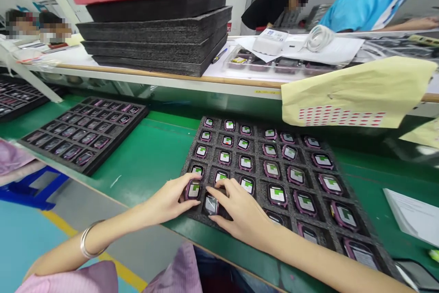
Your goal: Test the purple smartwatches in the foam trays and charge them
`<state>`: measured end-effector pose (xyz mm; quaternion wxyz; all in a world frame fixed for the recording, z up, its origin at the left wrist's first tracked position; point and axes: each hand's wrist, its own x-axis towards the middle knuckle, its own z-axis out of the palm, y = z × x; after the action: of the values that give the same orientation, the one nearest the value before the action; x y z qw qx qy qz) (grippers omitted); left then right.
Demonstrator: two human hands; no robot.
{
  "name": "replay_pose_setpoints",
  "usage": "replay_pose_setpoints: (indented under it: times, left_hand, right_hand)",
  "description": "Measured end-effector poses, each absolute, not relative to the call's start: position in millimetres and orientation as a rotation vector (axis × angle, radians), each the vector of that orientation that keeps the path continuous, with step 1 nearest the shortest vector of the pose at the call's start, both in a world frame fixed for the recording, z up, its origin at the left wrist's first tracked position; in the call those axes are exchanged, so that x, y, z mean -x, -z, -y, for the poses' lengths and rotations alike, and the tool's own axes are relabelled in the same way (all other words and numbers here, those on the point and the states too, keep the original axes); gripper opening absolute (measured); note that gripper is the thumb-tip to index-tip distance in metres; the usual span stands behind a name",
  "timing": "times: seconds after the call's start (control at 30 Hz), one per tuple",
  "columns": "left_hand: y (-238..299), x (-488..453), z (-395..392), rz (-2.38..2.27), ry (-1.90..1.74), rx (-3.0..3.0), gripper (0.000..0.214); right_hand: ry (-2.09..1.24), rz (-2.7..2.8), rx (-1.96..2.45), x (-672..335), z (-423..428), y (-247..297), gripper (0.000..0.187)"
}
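Black foam tray (256, 151), lower centre, nearly full — your left hand (170, 200) pinches one watch (193, 189), right hand (244, 210) grips a second watch (211, 204).

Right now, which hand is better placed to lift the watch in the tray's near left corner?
Probably the right hand: it touches the corner watch, while the left hand grips the green-screened watch beside it.

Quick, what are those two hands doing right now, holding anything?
Left hand: pinching a lit watch in the foam tray.
Right hand: fingers curved round a dark watch; firm grip cannot be told.
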<state>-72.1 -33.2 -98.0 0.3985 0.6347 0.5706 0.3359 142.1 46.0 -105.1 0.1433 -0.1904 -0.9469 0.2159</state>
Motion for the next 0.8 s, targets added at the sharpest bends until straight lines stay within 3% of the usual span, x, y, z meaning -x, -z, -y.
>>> replay_pose_setpoints:
  times: [0.13, 0.3, 0.4, 0.63, 0.8]
  left_hand:
    - [107.1, 82.6, 33.1, -1.531, -0.559, -2.058, 0.047]
    - [88.9, 82.8, 34.0, -1.537, -0.147, -2.378, 0.047]
    - [73.0, 70.4, 32.5, -1.559, -0.078, -2.514, 0.045]
    - [85.6, -14.3, 9.7, -1.386, -0.008, -2.790, 0.026]
    - [110.9, -51.7, -4.8, -1.405, 0.046, -2.845, 0.017]
  right_hand:
    - [-0.480, 2.825, 0.582, -144.9, -44.7, 102.6, 0.055]
    - [-0.447, 2.936, 0.688, -187.7, -52.3, 78.5, 0.026]
    - [-0.413, 2.990, 0.827, -221.6, -54.3, 69.8, 0.020]
    - [-0.175, 3.010, 1.037, -241.3, -40.9, 81.7, 0.037]
    - [0.044, 3.000, 1.251, -231.7, -32.5, 86.3, 0.034]
